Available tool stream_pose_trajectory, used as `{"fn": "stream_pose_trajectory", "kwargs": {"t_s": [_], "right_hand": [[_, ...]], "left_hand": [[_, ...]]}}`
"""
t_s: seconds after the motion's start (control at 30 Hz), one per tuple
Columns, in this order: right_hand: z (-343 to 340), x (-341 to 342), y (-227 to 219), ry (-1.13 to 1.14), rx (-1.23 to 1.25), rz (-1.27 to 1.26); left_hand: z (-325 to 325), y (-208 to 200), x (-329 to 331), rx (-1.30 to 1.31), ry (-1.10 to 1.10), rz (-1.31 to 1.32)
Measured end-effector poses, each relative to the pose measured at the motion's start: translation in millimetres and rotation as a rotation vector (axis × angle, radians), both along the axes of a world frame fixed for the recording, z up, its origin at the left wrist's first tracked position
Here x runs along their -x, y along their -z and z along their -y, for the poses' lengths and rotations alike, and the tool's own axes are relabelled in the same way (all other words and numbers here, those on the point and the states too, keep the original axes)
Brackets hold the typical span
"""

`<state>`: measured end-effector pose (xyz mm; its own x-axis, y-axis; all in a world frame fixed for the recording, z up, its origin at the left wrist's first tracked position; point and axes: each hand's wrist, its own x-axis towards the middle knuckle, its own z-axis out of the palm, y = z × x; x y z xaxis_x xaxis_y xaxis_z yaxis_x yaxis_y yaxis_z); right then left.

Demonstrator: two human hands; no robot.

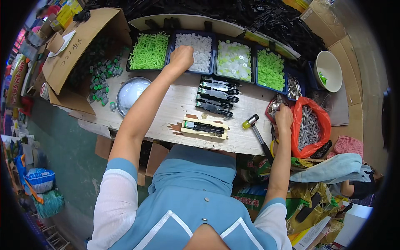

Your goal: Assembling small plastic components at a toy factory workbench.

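Observation:
My left hand (181, 57) reaches far forward into a blue tray of small white plastic parts (201, 51), fingers curled down among them. My right hand (284, 118) rests at the mouth of a red bag of grey metal parts (310, 125), fingers closed there; what it grips is hidden. Between my arms, a pale wooden jig (205, 128) holds one black part with a green end. Several finished black parts (217, 96) lie stacked just beyond the jig. A small hammer with a yellow head (255, 128) lies right of the jig.
Blue trays hold green parts (149, 51), translucent discs (234, 61) and more green parts (271, 70). A cardboard box (79, 54) with grey-green pieces and a clear dome bowl (130, 93) sit at left. A white bowl (329, 71) stands at right; black parts are piled behind.

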<state>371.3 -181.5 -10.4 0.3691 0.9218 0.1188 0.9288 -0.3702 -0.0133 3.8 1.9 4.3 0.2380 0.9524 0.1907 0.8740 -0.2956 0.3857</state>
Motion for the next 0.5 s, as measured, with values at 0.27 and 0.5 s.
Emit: {"fn": "stream_pose_trajectory", "kwargs": {"t_s": [0.27,0.5], "right_hand": [[-8.6,-15.7,25.0,-0.037,-0.190,-0.013],[-8.1,-18.7,4.3,0.015,-0.123,-0.241]], "left_hand": [[0.2,-11.2,9.4,0.118,0.050,0.773],[71.2,-48.6,24.1,0.345,0.040,1.193]]}}
